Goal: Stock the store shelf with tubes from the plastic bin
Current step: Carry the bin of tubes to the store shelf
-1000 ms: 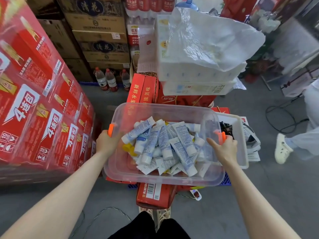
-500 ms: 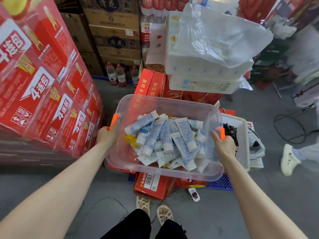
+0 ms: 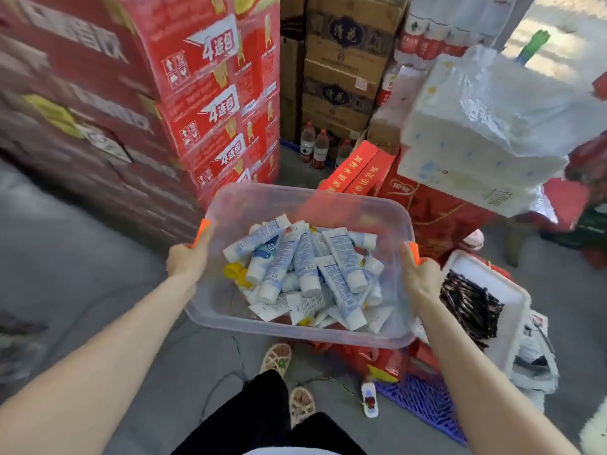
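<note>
A clear plastic bin (image 3: pixel 226 310) with orange clips hangs in the air in front of me, carried level over the floor. Inside lies a heap of several white and blue tubes (image 3: pixel 305 274), with a few yellow caps at the left. My left hand (image 3: pixel 187 261) grips the bin's left rim by its orange clip. My right hand (image 3: pixel 420 274) grips the right rim by the other clip. No store shelf is in view.
Stacked red cartons (image 3: pixel 210 103) rise at the left. Brown boxes (image 3: pixel 345 60) and bottles (image 3: pixel 315 147) stand behind. Red boxes and white packs (image 3: pixel 476 152) pile at the right, above a white tray (image 3: pixel 505 290) of dark items. A cable and a small device (image 3: pixel 369 400) lie on the floor.
The bin has lifted off the red boxes and swung left with me; the red cartons now fill the left of the view. Both hands keep their hold on the rims.
</note>
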Motion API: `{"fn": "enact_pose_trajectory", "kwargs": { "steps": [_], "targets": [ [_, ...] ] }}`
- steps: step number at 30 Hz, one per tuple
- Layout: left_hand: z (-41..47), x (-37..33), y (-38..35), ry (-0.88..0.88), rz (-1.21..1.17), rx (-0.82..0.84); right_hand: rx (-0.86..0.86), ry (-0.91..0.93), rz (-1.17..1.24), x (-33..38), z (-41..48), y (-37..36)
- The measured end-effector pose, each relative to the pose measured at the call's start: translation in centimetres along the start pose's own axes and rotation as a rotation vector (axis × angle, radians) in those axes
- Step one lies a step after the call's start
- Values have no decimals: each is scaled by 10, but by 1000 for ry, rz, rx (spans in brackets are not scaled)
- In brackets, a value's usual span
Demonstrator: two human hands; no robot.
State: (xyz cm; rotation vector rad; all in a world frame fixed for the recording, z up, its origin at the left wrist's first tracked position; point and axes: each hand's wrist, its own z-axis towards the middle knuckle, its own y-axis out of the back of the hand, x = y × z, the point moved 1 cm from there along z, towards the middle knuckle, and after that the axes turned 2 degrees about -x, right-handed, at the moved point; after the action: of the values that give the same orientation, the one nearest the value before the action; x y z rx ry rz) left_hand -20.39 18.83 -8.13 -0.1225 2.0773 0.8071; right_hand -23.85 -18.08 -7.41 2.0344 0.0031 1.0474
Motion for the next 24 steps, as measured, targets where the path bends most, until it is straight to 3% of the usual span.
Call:
{"fn": "enact_pose_trajectory", "kwargs": {
  "steps": [13, 24],
  "targets": [
    [-31, 120, 185, 379, -232, -535, 411, 402, -185, 114, -116, -136],
    [75, 178, 331, 564, -345, -722, 659, 571, -253, 239, -234, -347]
  ]
}}
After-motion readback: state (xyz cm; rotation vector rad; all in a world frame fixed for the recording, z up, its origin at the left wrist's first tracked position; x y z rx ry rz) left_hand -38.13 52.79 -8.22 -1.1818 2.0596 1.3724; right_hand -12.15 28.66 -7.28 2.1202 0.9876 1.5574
